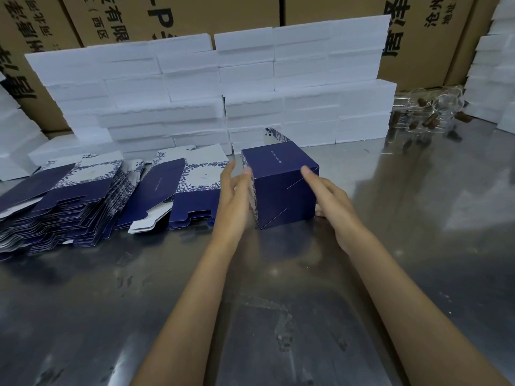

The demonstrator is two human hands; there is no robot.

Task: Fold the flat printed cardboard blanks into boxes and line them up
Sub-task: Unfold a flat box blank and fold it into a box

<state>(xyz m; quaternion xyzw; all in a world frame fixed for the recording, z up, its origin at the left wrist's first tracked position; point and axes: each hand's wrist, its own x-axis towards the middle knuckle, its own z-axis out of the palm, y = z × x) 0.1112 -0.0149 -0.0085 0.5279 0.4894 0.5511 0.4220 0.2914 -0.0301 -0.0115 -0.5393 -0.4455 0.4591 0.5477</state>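
Folded blue box [281,185] stands between both hands, left hand [234,196] and right hand [328,196] flat-fingered against its sides.

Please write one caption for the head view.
Both hands steady a folded blue box beside stacked flat blanks.

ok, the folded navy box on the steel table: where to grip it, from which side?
Probably clamp the folded navy box by its two opposite upright side walls, coming in from left and right as the left hand and right hand do. The walls are flat; a flap sticks up at the back, so avoid the top.
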